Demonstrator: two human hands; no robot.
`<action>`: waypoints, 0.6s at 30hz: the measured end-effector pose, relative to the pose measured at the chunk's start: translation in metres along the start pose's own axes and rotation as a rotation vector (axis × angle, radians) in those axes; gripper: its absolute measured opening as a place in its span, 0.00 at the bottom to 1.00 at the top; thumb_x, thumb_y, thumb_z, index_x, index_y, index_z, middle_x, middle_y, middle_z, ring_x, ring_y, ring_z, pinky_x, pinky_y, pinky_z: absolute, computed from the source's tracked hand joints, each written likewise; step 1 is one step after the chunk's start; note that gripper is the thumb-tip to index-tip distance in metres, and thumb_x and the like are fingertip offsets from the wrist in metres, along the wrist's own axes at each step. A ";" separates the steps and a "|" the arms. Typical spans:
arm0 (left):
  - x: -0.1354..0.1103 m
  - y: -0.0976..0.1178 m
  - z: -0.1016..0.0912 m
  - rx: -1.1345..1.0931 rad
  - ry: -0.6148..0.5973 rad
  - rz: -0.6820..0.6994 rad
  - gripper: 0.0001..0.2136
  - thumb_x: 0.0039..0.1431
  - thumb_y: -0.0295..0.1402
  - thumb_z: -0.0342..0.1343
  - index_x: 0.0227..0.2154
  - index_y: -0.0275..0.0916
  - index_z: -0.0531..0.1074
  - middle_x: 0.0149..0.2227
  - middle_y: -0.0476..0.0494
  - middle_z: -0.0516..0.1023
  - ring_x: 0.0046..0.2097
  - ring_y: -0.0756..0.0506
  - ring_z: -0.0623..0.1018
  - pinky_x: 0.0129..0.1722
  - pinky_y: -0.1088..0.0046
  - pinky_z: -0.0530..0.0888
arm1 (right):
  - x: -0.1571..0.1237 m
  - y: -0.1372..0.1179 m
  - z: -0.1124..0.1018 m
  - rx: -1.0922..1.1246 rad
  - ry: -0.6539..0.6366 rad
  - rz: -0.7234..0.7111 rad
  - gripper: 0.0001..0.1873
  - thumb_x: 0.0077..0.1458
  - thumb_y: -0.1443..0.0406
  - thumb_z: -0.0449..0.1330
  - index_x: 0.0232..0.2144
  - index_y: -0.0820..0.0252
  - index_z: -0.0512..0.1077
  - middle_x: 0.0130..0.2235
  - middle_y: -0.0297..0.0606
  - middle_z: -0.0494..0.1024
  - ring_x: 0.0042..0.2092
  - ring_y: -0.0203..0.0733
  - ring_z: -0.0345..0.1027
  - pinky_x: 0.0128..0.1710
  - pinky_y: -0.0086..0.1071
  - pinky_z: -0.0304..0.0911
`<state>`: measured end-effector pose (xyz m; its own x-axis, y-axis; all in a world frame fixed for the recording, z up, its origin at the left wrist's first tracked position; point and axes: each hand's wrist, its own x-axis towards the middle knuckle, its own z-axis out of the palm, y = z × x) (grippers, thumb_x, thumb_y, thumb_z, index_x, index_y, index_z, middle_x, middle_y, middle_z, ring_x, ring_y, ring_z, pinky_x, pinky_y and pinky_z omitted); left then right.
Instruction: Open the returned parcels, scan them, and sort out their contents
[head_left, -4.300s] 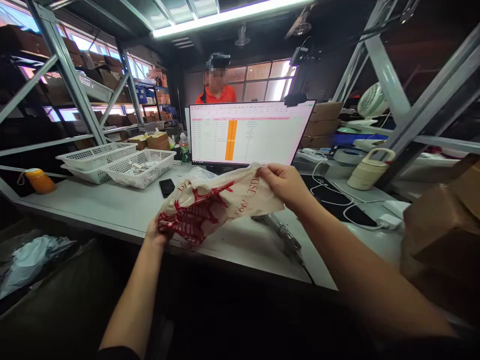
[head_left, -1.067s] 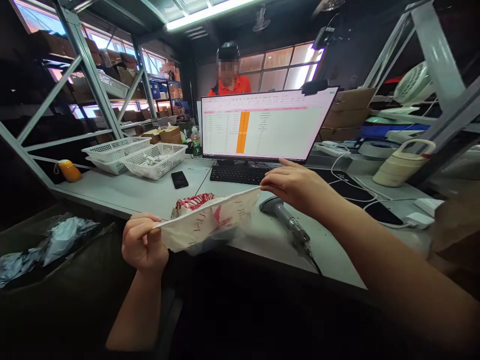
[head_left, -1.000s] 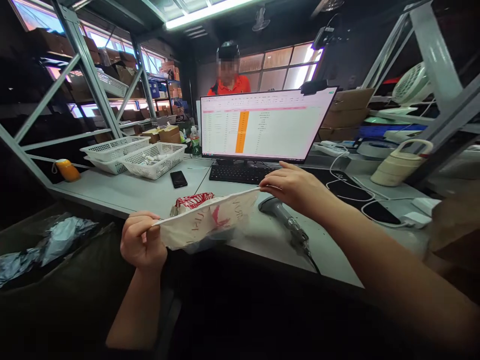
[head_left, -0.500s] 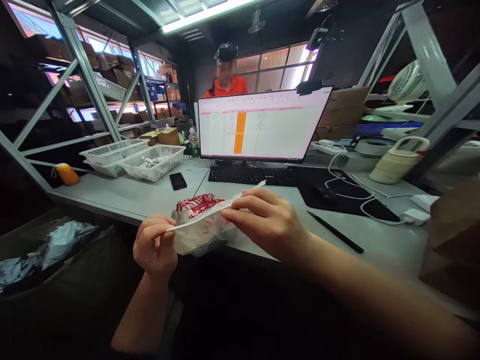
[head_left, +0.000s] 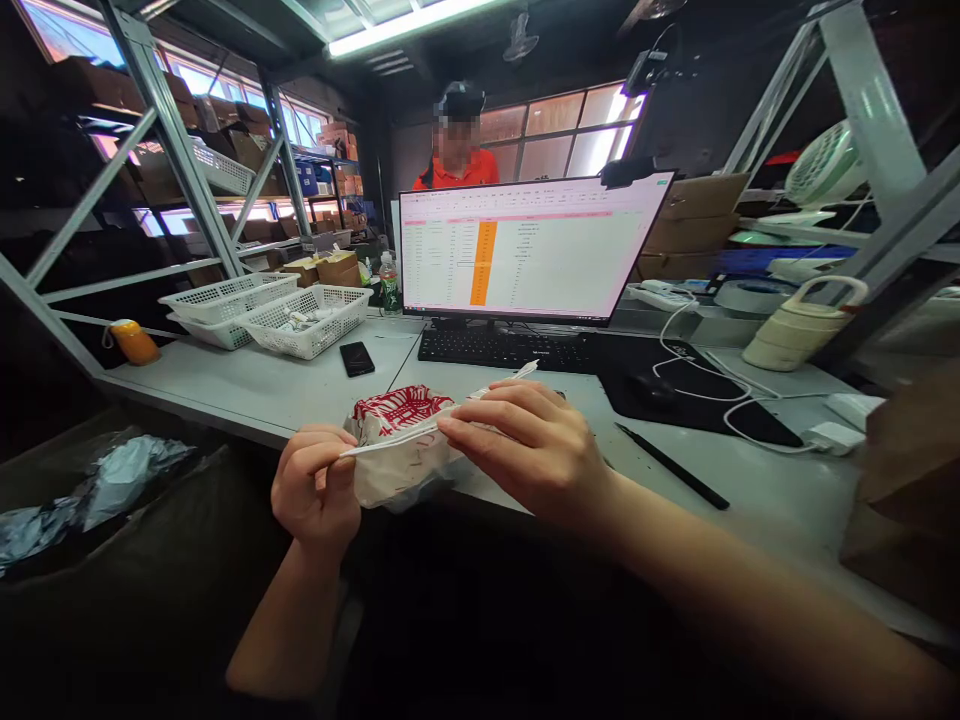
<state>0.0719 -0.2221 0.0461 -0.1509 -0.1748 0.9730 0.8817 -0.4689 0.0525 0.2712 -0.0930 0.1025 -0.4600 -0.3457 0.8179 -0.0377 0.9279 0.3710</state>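
Note:
A white plastic bag with red print (head_left: 401,470) hangs between my two hands at the desk's front edge. Its top edge is folded into a narrow strip that slants up to the right. My left hand (head_left: 315,485) pinches the left end of that strip between thumb and fingers. Farther along it, my right hand (head_left: 536,445) has its fingers closed over the strip, and a white tip pokes out beyond them. The right thumb is hidden. Whatever the bag contains cannot be made out.
A monitor (head_left: 540,250) stands behind a black keyboard (head_left: 502,347). To the left are a phone (head_left: 356,359) and white baskets (head_left: 307,330). On the right lie a black pen-like stick (head_left: 675,466), a mouse pad (head_left: 622,375) and cables. A person in orange (head_left: 484,165) is behind the monitor.
My right hand has shifted slightly left along the strip, bunching the bag's edge a little. My left hand keeps its pinch. The view has moved slightly.

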 end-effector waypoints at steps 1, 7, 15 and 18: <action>0.000 0.000 0.000 0.005 0.004 -0.001 0.06 0.65 0.31 0.60 0.32 0.38 0.71 0.27 0.51 0.73 0.29 0.49 0.75 0.30 0.70 0.74 | -0.001 0.000 0.000 -0.012 -0.004 -0.013 0.16 0.60 0.74 0.64 0.49 0.58 0.78 0.45 0.39 0.84 0.45 0.44 0.74 0.50 0.40 0.71; 0.000 0.002 0.001 0.004 -0.012 0.000 0.06 0.65 0.31 0.60 0.32 0.39 0.72 0.27 0.51 0.73 0.29 0.49 0.75 0.29 0.70 0.75 | -0.004 -0.008 0.004 -0.008 0.008 -0.033 0.08 0.60 0.70 0.66 0.43 0.60 0.78 0.41 0.39 0.84 0.42 0.43 0.75 0.45 0.37 0.73; 0.001 0.015 -0.004 -0.011 -0.175 0.230 0.05 0.67 0.31 0.59 0.35 0.36 0.74 0.29 0.48 0.75 0.32 0.48 0.77 0.29 0.69 0.78 | 0.023 -0.005 -0.022 0.486 -0.749 0.166 0.11 0.67 0.59 0.60 0.39 0.59 0.78 0.31 0.34 0.82 0.30 0.38 0.75 0.31 0.28 0.69; 0.003 0.026 -0.007 -0.056 -0.286 0.236 0.05 0.67 0.31 0.59 0.35 0.36 0.74 0.30 0.47 0.76 0.34 0.48 0.78 0.31 0.69 0.79 | 0.022 0.010 -0.023 0.760 -0.919 0.211 0.18 0.72 0.68 0.49 0.39 0.56 0.80 0.35 0.31 0.84 0.34 0.33 0.77 0.35 0.23 0.71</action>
<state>0.0914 -0.2405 0.0485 0.1920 -0.0383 0.9807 0.8503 -0.4924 -0.1857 0.2814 -0.0943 0.1349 -0.9666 -0.2360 0.0995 -0.2559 0.9059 -0.3375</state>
